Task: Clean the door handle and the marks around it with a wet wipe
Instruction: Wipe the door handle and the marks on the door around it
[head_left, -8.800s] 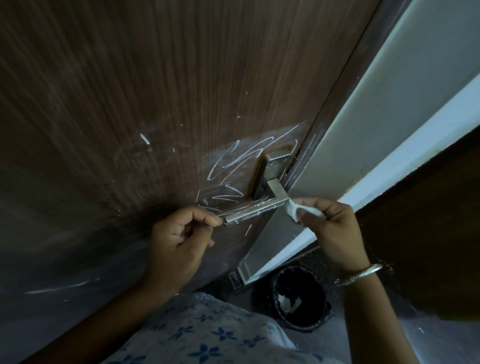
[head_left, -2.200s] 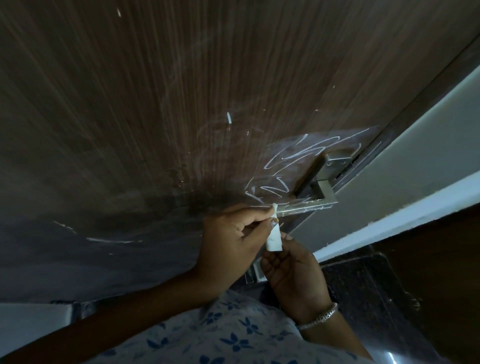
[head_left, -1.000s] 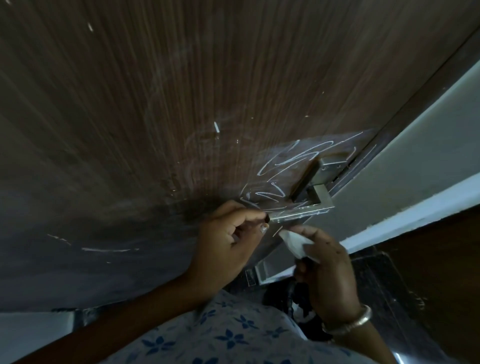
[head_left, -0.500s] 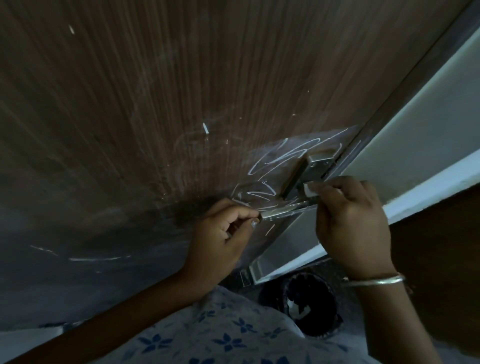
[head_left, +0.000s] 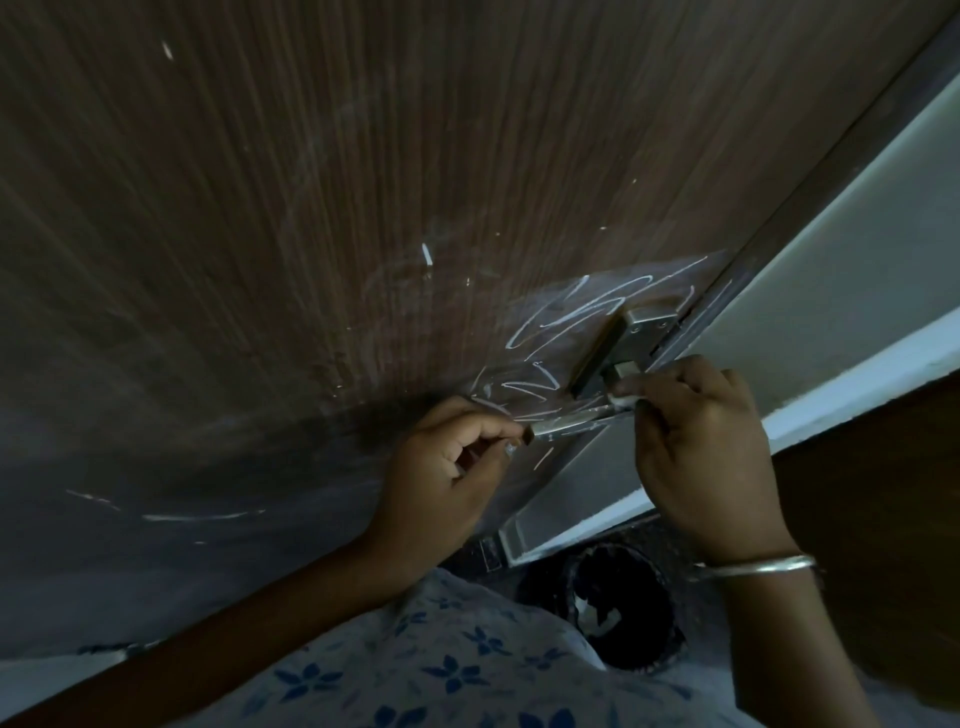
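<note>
A silver lever door handle (head_left: 571, 423) juts from a dark wood-grain door (head_left: 311, 208), its square base plate (head_left: 647, 325) near the door's edge. White scribble marks (head_left: 566, 312) cover the door above and left of the handle. My left hand (head_left: 447, 467) pinches the free tip of the lever between thumb and forefinger. My right hand (head_left: 696, 441) presses a small folded white wet wipe (head_left: 623, 401) against the lever close to its base; most of the wipe is hidden under the fingers.
More white streaks (head_left: 197, 517) run across the door low on the left, and a short mark (head_left: 427, 254) higher up. A pale door frame (head_left: 831, 291) lies to the right. A dark round bin (head_left: 623, 608) stands on the floor below.
My right hand has come up from below the lever and put the wipe on the handle near its base. My left hand has kept its pinch on the lever's tip.
</note>
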